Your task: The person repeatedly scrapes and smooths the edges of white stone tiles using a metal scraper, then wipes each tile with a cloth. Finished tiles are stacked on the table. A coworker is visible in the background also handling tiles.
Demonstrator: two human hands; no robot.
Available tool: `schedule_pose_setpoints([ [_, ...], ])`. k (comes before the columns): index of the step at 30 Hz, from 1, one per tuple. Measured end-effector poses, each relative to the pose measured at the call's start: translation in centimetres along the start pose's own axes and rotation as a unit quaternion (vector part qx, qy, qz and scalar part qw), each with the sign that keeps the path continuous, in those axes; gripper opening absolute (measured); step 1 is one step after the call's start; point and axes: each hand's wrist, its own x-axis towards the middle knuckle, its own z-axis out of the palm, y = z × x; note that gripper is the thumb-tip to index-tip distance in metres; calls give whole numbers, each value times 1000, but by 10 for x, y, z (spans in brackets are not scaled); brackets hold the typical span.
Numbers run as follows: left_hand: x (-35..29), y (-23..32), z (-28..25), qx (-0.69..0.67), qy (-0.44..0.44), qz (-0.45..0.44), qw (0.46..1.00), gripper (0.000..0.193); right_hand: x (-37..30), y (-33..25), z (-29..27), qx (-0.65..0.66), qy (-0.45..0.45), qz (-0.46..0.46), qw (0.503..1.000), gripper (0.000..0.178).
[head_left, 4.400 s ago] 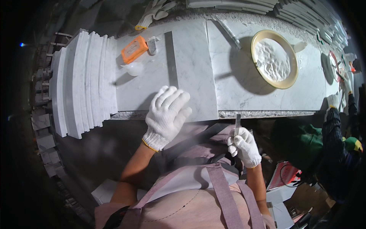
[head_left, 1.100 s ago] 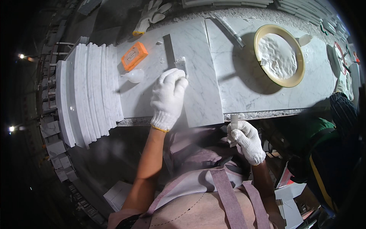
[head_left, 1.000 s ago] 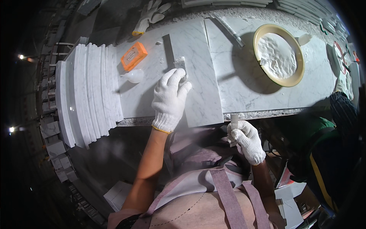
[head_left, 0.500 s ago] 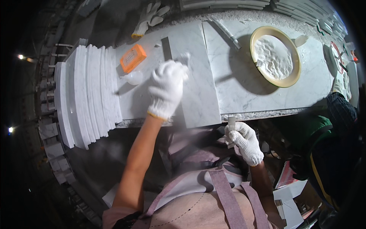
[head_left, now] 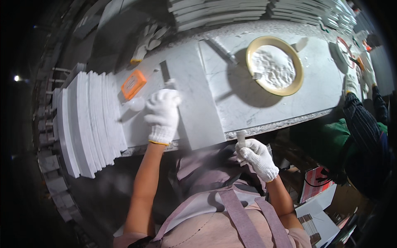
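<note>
My left hand (head_left: 163, 113), in a white knit glove, presses down at the left edge of a pale grey-veined marble slab (head_left: 198, 111). Its fingers are closed, and a small light piece (head_left: 170, 84) shows beyond their tips; its kind is unclear. Lower right, past the bench's front edge, my gloved right hand (head_left: 257, 158) pinches a small flat greyish blade-like piece (head_left: 241, 138), held upright. Left of my left hand lie an orange box-shaped object (head_left: 134, 84) and a small translucent whitish object (head_left: 135, 103). A yellow-rimmed bowl (head_left: 298, 78) of white powder or paste stands to the right.
Several upright marble slabs (head_left: 89, 124) stand at the left. A clear tube-like strip (head_left: 221, 50) lies by the bowl, and an empty white glove (head_left: 145, 44) at the back. Slabs are stacked (head_left: 219, 14) behind. At the right, a co-worker's gloved hands (head_left: 359, 76) work.
The view has shifted, so the bench sits lower and further left. My left hand has moved slightly along the slab's left edge; my right hand still pinches the small piece.
</note>
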Motion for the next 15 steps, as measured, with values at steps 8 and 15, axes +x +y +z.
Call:
schedule_pose_setpoints([
  [8,3,-22,15,102,-20,-95,990,24,-12,3,-13,20,22,-15,999,31],
  [15,-3,-2,38,-52,187,51,980,14,-13,-2,-9,35,-2,8,999,35],
])
